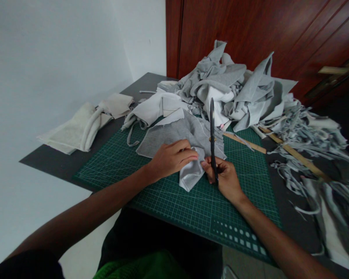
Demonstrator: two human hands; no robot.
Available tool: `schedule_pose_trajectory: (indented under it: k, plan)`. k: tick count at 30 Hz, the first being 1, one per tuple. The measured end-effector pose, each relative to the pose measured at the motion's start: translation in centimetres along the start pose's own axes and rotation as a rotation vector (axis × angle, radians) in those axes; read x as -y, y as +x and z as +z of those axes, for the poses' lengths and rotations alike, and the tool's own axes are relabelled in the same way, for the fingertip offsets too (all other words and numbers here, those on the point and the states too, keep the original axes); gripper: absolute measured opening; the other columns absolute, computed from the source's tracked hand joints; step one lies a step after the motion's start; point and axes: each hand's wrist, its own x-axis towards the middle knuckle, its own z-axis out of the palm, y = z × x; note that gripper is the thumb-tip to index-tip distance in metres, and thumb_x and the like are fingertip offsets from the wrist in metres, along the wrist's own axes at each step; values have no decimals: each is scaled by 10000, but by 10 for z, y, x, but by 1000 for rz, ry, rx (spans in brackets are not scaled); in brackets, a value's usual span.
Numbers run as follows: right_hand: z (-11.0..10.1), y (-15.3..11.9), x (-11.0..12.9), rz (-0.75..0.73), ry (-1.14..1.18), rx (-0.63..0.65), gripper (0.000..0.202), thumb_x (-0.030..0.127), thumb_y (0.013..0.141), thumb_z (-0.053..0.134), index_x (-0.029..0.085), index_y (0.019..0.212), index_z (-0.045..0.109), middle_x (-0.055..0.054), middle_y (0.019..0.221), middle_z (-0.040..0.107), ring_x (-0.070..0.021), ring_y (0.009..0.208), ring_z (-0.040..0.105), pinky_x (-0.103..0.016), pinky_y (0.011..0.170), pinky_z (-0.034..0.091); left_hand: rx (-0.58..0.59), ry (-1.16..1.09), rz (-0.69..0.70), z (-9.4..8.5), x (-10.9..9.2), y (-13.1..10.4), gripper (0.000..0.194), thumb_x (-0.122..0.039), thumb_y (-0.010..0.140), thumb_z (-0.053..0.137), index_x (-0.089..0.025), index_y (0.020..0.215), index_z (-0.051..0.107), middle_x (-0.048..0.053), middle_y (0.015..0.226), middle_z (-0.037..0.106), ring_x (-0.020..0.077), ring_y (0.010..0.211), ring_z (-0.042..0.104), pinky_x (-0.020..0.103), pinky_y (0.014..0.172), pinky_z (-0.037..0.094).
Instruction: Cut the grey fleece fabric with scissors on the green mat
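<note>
A grey piece of fabric (174,133) lies in front of me on the green cutting mat (174,207), its near corner folded over to a paler side. My left hand (173,159) pinches this folded part between thumb and fingers. In my right hand (225,178) is a pair of black scissors (212,128), blades pointing up and away from me. The thumb and fingertips of that hand also touch the right edge of the folded cloth. Part of the scissor handles is hidden by my fingers.
Behind the mat rises a heap of grey and white fabric (232,83). Thin cloth strips (314,128) pile up at the right, near a wooden ruler (302,159). Folded cream cloth (72,130) lies at the left by the wall (75,46). A reddish-brown door (250,27) stands behind.
</note>
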Motion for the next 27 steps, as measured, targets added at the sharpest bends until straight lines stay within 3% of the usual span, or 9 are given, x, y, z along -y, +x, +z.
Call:
schedule_pose_trajectory:
  k: [6, 12, 16, 20, 22, 25, 27]
  plan:
    - [-1, 0, -1, -8, -21, -2, 324, 497, 821, 699, 202, 749, 587, 80, 486, 433, -80, 429, 372, -224, 420, 282, 80, -12, -14, 1, -3, 2, 236, -304, 1012, 473, -181, 922, 654, 19, 870, 639, 108, 776, 604, 229, 610, 424]
    - [-1, 0, -2, 1, -45, -8, 357, 542, 815, 692, 206, 755, 590, 78, 481, 434, -83, 422, 376, -228, 412, 282, 84, -41, -87, -1, -3, 2, 214, -260, 1017, 423, -185, 947, 611, 24, 908, 626, 126, 808, 595, 245, 632, 432]
    - [-1, 0, -3, 16, -32, -6, 357, 550, 815, 689, 208, 775, 597, 78, 483, 440, -84, 417, 383, -225, 402, 286, -11, -79, -235, -4, 3, 4, 228, -273, 1026, 363, -174, 938, 549, 42, 909, 600, 145, 819, 573, 275, 696, 450]
    - [-1, 0, -1, 19, -41, -11, 383, 580, 815, 673, 212, 753, 585, 78, 477, 430, -83, 414, 372, -227, 401, 284, -134, 16, -419, -6, 22, 4, 252, -279, 1033, 328, -189, 878, 505, 37, 839, 571, 158, 771, 534, 307, 700, 438]
    - [0, 0, 0, 21, -40, -12, 394, 590, 815, 666, 212, 747, 579, 79, 474, 426, -82, 410, 367, -228, 399, 280, -145, 52, -457, -6, 31, 4, 240, -282, 1021, 371, -197, 835, 497, 30, 800, 554, 164, 765, 527, 317, 709, 441]
    - [0, 1, 0, 24, -31, -7, 387, 582, 818, 667, 211, 753, 578, 79, 481, 430, -81, 417, 370, -228, 403, 272, -204, 20, -482, -6, 33, 3, 63, -243, 954, 507, -187, 973, 528, 34, 874, 560, 163, 798, 541, 308, 711, 466]
    - [-1, 1, -1, 17, -27, -8, 377, 569, 821, 670, 209, 753, 578, 79, 484, 429, -80, 422, 369, -228, 407, 266, -201, -41, -430, -5, 26, 4, 160, -223, 917, 561, -179, 1069, 538, 34, 909, 558, 159, 820, 555, 294, 714, 484]
